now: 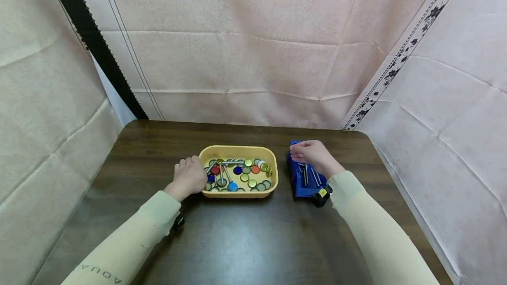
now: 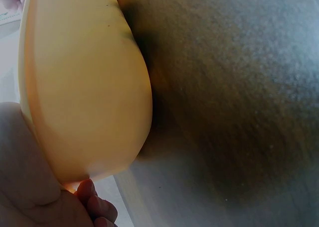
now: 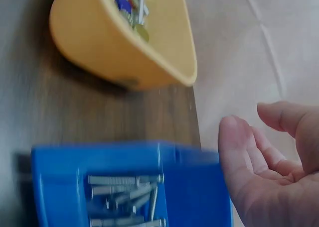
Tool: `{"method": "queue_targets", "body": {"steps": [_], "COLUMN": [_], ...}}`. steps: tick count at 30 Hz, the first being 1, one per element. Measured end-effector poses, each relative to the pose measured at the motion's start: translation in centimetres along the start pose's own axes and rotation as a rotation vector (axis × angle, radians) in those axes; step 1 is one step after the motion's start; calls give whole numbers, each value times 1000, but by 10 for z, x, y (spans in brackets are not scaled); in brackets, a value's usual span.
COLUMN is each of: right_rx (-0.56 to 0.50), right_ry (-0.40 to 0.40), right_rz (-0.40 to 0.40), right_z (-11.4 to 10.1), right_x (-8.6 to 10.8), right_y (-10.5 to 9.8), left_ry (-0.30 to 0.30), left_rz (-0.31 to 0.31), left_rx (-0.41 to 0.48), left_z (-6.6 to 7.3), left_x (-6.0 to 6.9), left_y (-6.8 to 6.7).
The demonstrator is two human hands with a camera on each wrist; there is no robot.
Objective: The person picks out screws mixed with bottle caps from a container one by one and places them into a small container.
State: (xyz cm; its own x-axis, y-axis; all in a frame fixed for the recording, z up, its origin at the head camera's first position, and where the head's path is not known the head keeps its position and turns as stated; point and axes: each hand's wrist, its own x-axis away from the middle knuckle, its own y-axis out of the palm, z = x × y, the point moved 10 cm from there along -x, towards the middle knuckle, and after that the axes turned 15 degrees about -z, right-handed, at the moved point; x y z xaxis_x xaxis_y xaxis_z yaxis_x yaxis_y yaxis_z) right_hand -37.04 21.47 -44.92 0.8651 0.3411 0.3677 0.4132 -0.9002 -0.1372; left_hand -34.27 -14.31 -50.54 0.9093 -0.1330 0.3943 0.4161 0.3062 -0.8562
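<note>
A yellow tub (image 1: 239, 148) holds many coloured bottle caps (image 1: 233, 186) and several metal bolts (image 1: 233, 162). My left hand (image 1: 189, 176) grips the tub's left end; in the left wrist view the thumb lies along the rim and curled fingertips (image 2: 102, 207) show at the tub's end wall. To the right stands a blue bin (image 1: 299, 191) with several bolts (image 3: 119, 189) lying in its near part. Over the bin's far part hovers my right hand (image 1: 313, 155), thumb and forefinger apart in the right wrist view, nothing between them.
Both containers stand on a dark wooden table (image 1: 237, 241), with a gap of bare wood between them. Pale cloth (image 1: 245, 65) hangs behind the table's far edge and along both sides. Black wrist cameras (image 1: 322, 195) sit under the sleeves.
</note>
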Motion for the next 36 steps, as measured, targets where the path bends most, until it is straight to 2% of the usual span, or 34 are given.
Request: {"method": "queue_targets", "body": {"steps": [6,10,14,17,22,28,36], "right_rx": [-73,-77,-20,85,286,338,391], "right_ry": [23,38,40,49,44,-14,-9], "right_rz": [-93,-138,-162,-156,-119,-127,-106], "right_z": [-6,-6,-8,-9,-9,-9,-7], "right_x": [-17,-32,-44,-51,-64,-74,-82], "right_y": [39,70,99,115,134,153,161], "left_ry": [-6,-7,-5,-6,-7,-2,0], "left_rz": [4,5,5,6,8,13,12], "left_rx": [-2,-3,-9,-9,-6,-7,-8], "left_z": [0,-1,-1,0,0,1,1], "left_x": [1,0,0,0,1,2,2], "left_y": [0,1,2,2,2,1,2]}}
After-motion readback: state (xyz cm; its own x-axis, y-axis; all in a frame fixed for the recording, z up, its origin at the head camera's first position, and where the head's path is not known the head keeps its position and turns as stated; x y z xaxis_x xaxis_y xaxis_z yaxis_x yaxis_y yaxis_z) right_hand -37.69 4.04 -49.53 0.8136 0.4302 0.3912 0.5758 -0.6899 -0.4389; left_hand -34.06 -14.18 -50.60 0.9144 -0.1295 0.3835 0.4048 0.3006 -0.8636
